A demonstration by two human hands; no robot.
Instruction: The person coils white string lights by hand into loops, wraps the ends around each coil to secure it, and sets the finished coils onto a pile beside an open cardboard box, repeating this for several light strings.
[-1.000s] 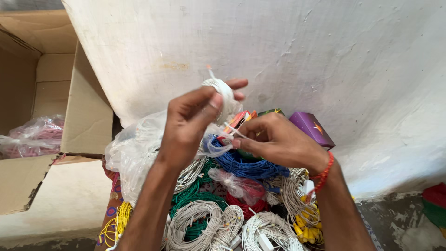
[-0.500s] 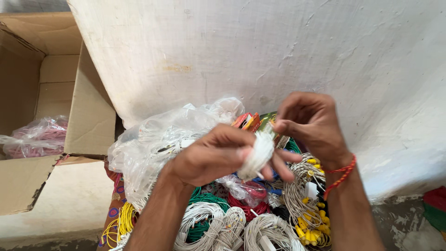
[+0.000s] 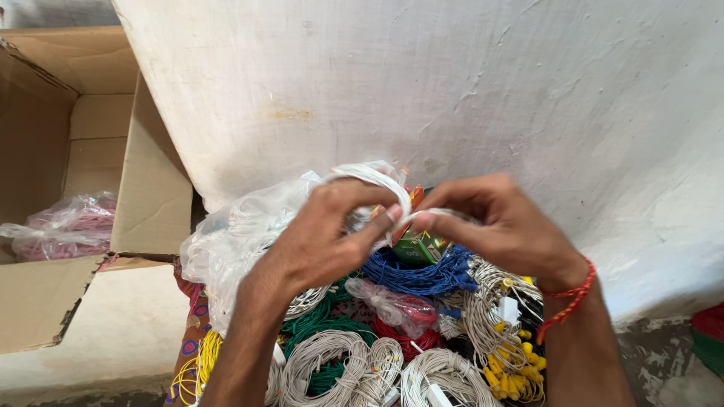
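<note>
Both hands meet above the pile: the left hand (image 3: 332,241) is pinched shut on a white wire coil (image 3: 377,181) that arches over its fingers, and the right hand (image 3: 498,222) nips the same strand just beside the left thumb tip. The strand runs sideways between them, equally near both. Below the fingertips sits a green packet (image 3: 418,247), then a blue wire bundle (image 3: 422,273). Left of the fingers, a clear plastic bag (image 3: 234,234); far left, a cardboard box (image 3: 98,151).
</note>
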